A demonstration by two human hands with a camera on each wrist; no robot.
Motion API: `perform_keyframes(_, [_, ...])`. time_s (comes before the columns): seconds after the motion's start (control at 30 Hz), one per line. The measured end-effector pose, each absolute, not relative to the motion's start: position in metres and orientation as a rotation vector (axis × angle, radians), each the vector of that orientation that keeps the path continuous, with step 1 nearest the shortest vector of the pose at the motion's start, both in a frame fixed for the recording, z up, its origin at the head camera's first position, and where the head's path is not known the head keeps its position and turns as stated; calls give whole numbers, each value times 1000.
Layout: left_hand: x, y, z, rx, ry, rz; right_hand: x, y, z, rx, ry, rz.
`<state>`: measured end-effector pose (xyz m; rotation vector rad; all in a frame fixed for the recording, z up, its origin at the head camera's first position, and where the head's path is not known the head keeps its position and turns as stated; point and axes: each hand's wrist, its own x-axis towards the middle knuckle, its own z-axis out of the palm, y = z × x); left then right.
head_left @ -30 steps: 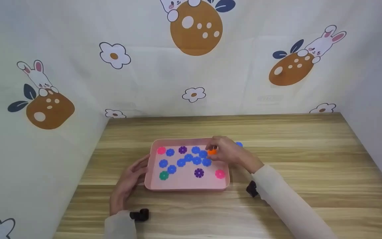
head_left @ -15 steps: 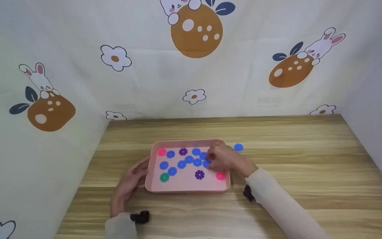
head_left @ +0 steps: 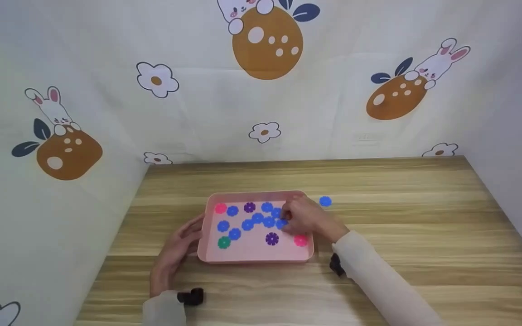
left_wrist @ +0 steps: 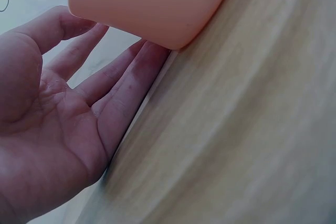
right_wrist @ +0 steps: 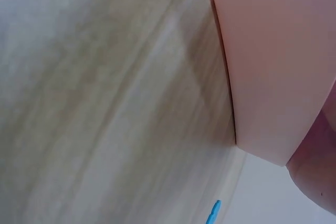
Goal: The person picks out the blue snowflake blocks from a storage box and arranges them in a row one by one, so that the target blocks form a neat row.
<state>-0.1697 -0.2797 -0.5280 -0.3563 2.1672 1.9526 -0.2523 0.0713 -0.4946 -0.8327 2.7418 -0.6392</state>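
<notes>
Fingers of the right hand [head_left: 305,217] are bent downward inside the right part of the pink tray [head_left: 247,251], beside a cluster of blue flower pieces [head_left: 248,224]; whether anything is pinched cannot be told, as the fingertips are hidden. The tray's left wall is touched by the left hand [head_left: 176,249], its fingers extended and nothing grasped. Neighbouring blue flower pieces could be nudged out of place if the bent fingers were swept sideways, and the pink piece [head_left: 301,240], just beside the heel of the hand, could be dragged. The tray could be slid askew were its left wall pressed harder. On a low exit, the raised right rim could be caught by the wrist, and the lone blue piece [head_left: 325,201] beyond the far right corner could be brushed. More room is offered on the tray's near floor, left of the purple piece [head_left: 272,239], and across the wooden tabletop [head_left: 401,194] to the right, whose far edge is bounded by printed cloth [head_left: 197,113].
</notes>
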Motion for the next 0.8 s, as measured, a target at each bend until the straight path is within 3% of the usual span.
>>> perform_keyframes(0.8, [-167, -280, -526, -374, 2152, 1926, -253, 75, -500, -1006, 2795, -598])
